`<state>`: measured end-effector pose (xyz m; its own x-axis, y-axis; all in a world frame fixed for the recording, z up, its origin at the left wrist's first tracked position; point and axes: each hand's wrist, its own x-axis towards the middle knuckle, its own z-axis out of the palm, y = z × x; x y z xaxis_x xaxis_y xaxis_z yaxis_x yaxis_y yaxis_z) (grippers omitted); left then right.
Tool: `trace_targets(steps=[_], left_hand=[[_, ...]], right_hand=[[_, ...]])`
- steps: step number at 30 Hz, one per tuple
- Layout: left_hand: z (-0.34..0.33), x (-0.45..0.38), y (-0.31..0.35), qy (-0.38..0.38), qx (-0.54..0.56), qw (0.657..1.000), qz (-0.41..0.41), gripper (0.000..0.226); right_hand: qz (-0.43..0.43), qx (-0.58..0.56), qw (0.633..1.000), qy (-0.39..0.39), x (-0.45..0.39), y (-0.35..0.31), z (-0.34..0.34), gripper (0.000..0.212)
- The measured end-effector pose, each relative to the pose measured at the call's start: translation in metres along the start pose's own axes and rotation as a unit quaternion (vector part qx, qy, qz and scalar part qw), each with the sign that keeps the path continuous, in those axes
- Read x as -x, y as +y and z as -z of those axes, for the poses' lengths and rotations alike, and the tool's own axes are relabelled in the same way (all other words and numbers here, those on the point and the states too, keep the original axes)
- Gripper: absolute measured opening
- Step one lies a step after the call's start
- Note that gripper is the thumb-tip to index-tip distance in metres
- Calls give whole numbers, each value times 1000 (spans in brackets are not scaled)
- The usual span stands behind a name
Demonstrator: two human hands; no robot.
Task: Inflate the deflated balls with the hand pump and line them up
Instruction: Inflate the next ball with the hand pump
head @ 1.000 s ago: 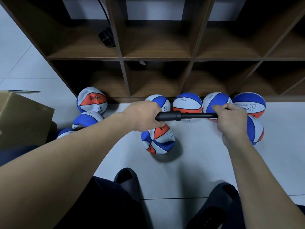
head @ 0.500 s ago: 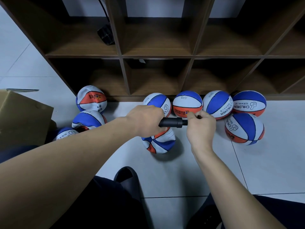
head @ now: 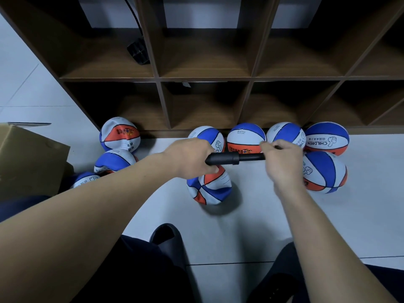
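change: half a second ago my right hand (head: 284, 162) was pressed up against the pump barrel; now it sits further right and a short stretch of the rod shows between barrel and fist. a second ago the rod was out further than this.
left hand: my left hand (head: 192, 158) is wrapped tight round the near end of the black hand pump (head: 227, 159), fingers curled under the barrel.
right hand: fist closed on the pump's handle end, which is hidden inside my fingers.
pump: held level above the floor (head: 240, 226), running left to right between my hands, just over the limp ball.
ball being filled: the limp ball (head: 209, 186) lies on the floor under my left hand, creased and sagging, red, white and blue panels.
row of balls: four round balls (head: 246, 137) stand side by side along the foot of the shelf, a fifth (head: 324, 172) just in front of the rightmost.
flat balls: three more (head: 119, 135) lie left, crumpled, beside the cardboard box (head: 28, 158).
shelf: the wooden shelf (head: 205, 77) has open cubbies; the upper left one holds a black object (head: 138, 51) with a cable.
box contents: cannot tell.
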<state>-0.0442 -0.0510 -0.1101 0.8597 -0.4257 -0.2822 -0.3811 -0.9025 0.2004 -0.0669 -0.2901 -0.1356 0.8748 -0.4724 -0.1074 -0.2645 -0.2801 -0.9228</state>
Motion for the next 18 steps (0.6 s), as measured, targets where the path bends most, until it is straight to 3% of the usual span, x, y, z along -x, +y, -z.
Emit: trace_targets(steps=[4,10,18], left_hand=[[3,-1,-13,-1,6,1000,14,44],[1,2,-8,19,-32,999,14,42],[-10,4,4,15,-44,999,-4,37]], right_hand=[[-14,-43,999,27,-15,1,23,34],[5,-24,997,76,10,5,-6,31],[36,-11,999,36,39,6,-36,36]])
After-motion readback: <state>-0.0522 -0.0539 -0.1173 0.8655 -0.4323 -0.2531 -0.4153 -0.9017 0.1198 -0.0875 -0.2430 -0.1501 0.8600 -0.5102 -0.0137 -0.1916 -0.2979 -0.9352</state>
